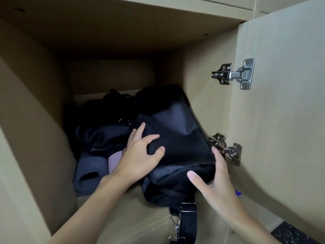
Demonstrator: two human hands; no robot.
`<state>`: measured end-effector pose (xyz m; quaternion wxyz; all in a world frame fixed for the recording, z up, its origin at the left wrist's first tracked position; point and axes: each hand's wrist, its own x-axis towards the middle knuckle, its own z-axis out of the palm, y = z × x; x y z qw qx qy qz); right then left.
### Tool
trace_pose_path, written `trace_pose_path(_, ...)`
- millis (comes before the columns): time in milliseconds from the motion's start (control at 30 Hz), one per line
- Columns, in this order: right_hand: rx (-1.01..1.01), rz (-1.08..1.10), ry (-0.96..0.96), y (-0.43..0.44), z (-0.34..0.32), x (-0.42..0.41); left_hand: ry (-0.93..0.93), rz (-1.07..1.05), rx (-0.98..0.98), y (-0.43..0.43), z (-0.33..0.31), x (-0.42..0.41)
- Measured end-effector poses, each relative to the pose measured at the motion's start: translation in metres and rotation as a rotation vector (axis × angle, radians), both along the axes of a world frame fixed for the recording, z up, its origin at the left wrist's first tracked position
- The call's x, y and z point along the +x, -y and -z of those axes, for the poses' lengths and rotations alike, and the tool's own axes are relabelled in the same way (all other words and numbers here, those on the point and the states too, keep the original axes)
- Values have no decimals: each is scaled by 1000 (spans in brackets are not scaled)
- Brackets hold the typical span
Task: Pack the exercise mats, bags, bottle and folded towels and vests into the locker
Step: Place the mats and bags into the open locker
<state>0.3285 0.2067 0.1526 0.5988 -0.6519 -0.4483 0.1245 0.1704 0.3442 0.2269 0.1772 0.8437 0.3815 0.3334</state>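
A large black duffel bag [177,138] lies inside the beige locker [35,120], against its right wall. My left hand [140,155] presses on the bag's near left side with spread fingers. My right hand [212,180] touches the bag's near right end with straight fingers. The bag's strap with a metal clip [186,224] hangs over the locker's front edge. Another black bag [103,124] sits at the back left. In front of it lie a rolled dark grey mat [89,173] and a rolled mauve mat [114,161], partly hidden by my left arm.
The locker door [281,103] stands open on the right, held by two metal hinges [233,74]. The lower hinge [226,148] is close to my right hand. A dark speckled floor [295,235] shows at the bottom right.
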Motion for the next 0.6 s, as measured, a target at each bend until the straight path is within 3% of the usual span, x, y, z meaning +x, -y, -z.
trace_pose_path(100, 31, -16, -155, 2, 28, -11, -4, 48, -4, 18, 7, -10)
trace_pose_path(200, 45, -66, -173, -1, 29, -15, -36, 181, -81, 26, 15, -15)
trace_pose_path(333, 151, -101, -176, -16, 3, -13, -121, 241, -11, 32, 19, -17)
trace_pose_path(467, 245, -91, -1, -38, -40, -5, 5, 175, 74, 25, 14, -15)
trace_pose_path(600, 195, -149, -37, -45, -56, -7, 110, 107, 136, 14, 10, -12)
